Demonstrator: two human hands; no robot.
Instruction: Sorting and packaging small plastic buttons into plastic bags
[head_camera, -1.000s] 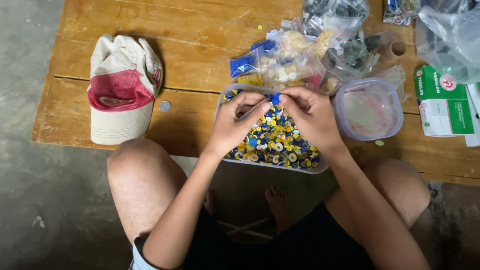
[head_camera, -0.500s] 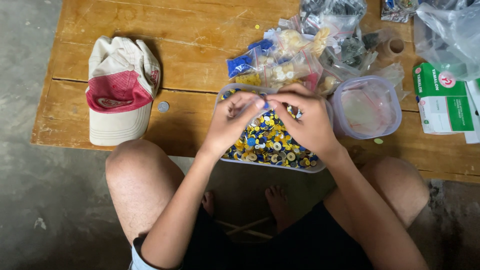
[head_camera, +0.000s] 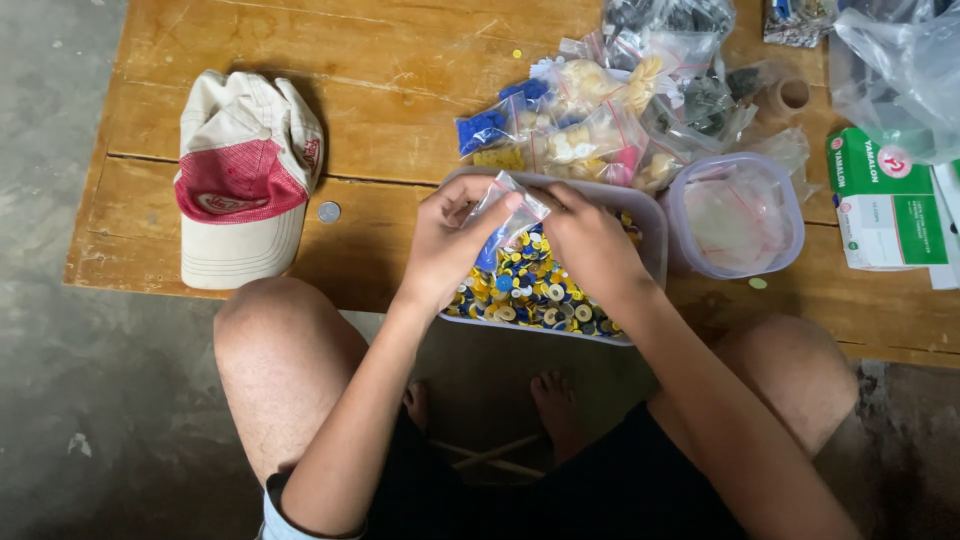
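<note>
**So, both hands on one little zip bag over the button tray**

Basically the left hand (head_camera: 447, 243) and the right hand (head_camera: 590, 245) meet over the near middle of the wooden surface (head_camera: 390, 110), and both are pinching the same small clear plastic bag (head_camera: 507, 213). The left grip is closed on the bag's left edge, the right grip is closed on its right top corner, so the bag hangs between the fingertips, tilted a bit. You can see some blue stuff inside the lower part of it, but it's too small to say exactly what.

Right underneath the bag sits a pale rectangular tray (head_camera: 652, 225) full of small round pieces, mostly yellow, blue and white. The bag hovers just above that pile; I can't tell if its bottom touches the pieces.

Around it:
- Just right of the tray there's a round clear tub (head_camera: 738, 212) with something whitish inside, touching or nearly touching the tray.
- Behind the tray, on the far side, a heap of filled plastic bags (head_camera: 590, 125), some with blue bits, some yellowish.
- Far right: a green and white box (head_camera: 885, 200) with a big crumpled clear bag (head_camera: 900, 70) above it.
- Well off to the left lies a red and cream cap (head_camera: 245, 180), and a coin (head_camera: 329, 212) just beside its right edge.

The person's bare knees sit at the near edge of the surface.
</note>
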